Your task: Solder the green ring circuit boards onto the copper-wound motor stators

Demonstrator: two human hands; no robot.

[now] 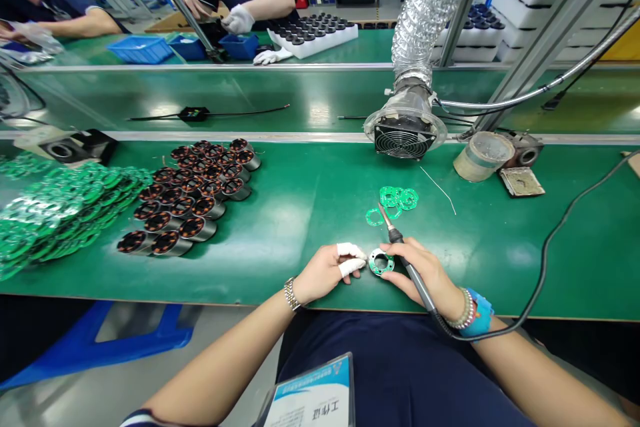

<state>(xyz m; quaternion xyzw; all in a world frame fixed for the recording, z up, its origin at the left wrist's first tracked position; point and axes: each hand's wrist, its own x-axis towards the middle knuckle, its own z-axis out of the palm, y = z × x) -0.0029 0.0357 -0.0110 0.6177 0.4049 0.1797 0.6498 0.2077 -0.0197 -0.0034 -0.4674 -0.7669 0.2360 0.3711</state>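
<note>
Near the front edge of the green bench, my right hand [425, 273] holds a round part with a green ring board [382, 262] on top, between thumb and fingers. A soldering iron [419, 284] also lies in that hand, its tip pointing up and away. My left hand [333, 270] has white covers on thumb and forefinger; these are pinched together at the part's left side, and what they hold, if anything, is too small to tell. Loose green ring boards [399, 198] lie just beyond. A thin wire [440, 191] rests to their right.
Rows of copper-wound stators [183, 200] and heaped green boards [75, 207] occupy the left. A fume fan [405, 140] hangs above the bench's back. A round tub [483, 156] and sponge tray [521, 182] stand right. Across the bench, a person's gloved hand [238, 19] is near blue bins.
</note>
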